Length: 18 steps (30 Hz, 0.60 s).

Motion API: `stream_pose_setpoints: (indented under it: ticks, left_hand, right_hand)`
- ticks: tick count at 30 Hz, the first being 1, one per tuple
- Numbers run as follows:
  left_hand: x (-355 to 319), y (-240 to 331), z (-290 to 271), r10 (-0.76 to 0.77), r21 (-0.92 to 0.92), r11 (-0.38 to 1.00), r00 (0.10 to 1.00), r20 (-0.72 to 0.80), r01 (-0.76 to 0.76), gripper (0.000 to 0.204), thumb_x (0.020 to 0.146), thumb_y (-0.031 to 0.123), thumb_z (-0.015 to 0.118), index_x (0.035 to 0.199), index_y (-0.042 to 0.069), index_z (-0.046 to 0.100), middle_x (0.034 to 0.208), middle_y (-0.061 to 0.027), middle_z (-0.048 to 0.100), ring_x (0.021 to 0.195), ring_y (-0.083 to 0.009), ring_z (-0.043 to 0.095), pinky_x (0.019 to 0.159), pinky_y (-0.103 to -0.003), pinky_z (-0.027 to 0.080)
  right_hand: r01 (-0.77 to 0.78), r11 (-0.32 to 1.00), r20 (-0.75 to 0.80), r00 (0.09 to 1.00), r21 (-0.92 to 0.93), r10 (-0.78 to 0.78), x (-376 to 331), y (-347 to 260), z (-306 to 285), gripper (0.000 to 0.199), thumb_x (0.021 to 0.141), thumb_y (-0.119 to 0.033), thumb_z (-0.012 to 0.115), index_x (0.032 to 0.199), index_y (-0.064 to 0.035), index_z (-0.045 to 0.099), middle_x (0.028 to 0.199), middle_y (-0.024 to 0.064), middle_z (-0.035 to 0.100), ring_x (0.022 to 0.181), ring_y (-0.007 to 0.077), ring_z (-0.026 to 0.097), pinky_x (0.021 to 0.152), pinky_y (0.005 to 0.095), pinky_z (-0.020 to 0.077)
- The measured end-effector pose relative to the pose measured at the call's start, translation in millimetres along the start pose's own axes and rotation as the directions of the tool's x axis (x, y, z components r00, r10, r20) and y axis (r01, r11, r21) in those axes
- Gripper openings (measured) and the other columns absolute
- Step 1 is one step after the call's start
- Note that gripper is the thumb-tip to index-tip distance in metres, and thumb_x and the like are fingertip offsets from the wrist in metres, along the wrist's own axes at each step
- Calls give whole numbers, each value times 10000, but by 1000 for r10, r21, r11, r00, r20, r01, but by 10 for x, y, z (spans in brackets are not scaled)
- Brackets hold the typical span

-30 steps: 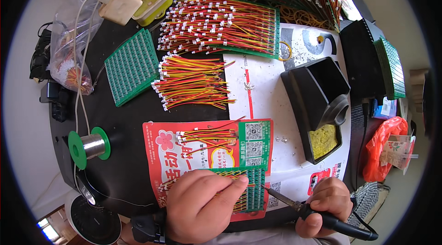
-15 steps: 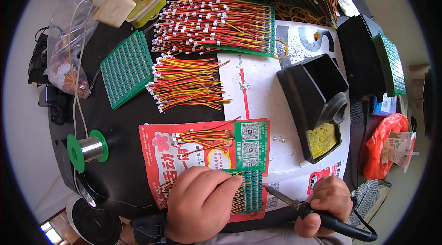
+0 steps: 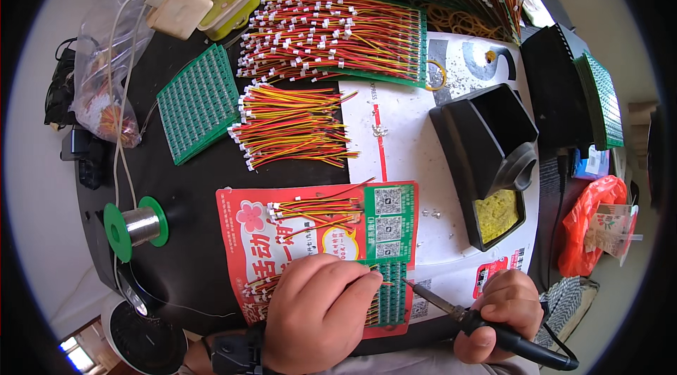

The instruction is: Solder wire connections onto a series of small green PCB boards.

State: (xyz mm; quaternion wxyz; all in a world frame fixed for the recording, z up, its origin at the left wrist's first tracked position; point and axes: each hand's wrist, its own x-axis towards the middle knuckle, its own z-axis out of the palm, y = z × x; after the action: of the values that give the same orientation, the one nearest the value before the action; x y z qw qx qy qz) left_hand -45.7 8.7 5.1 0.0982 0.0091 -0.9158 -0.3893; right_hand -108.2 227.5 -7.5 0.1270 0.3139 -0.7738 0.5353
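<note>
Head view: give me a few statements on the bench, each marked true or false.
1. The right hand holds the iron. True.
2. The left hand is over a board on the red sheet. True.
3. The iron sits in the stand. False: it is in the right hand.
4. The spool is right of the stand. False: it is left of it.
</note>
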Motion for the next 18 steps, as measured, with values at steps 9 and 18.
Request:
stream_pose_setpoints:
  ticks: [9,18]
  left_hand:
    - [56,64,-92,-32,66,997,992,-126,40,256,656,-94,768,882,25,751,814,-87,670,681,-269,644,605,-360,512]
    - [-16,-1,19,14,56,998,1000,-25,-13,269,660,-71,747,914,13,765,799,-77,657,653,-261,634,572,-357,502]
  right_hand:
    - [-2,1000,11,1000,26,1,10,-1,17,280,862,-267,689,883,-43,523,620,29,488,522,136,461,482,278,369]
    - [-23,1000,72,997,-21,25,11,-8,-13,319,856,-287,723,879,-44,518,633,35,488,529,148,470,488,285,373]
